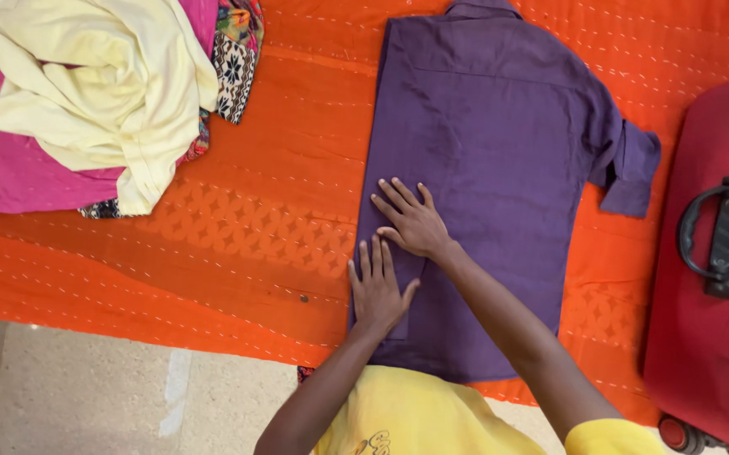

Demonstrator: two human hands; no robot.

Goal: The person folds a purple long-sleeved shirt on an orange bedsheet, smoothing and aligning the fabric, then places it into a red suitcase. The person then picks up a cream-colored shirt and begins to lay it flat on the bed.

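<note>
On the orange bedspread (280, 152), a purple shirt (499, 152) is pressed flat along its left edge by both open hands, left hand (377, 291) near, right hand (413, 221) just beyond.

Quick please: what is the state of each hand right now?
Left hand: open, flat on the purple shirt, holding nothing.
Right hand: open, fingers spread, pressing on the same shirt, holding nothing.
</note>
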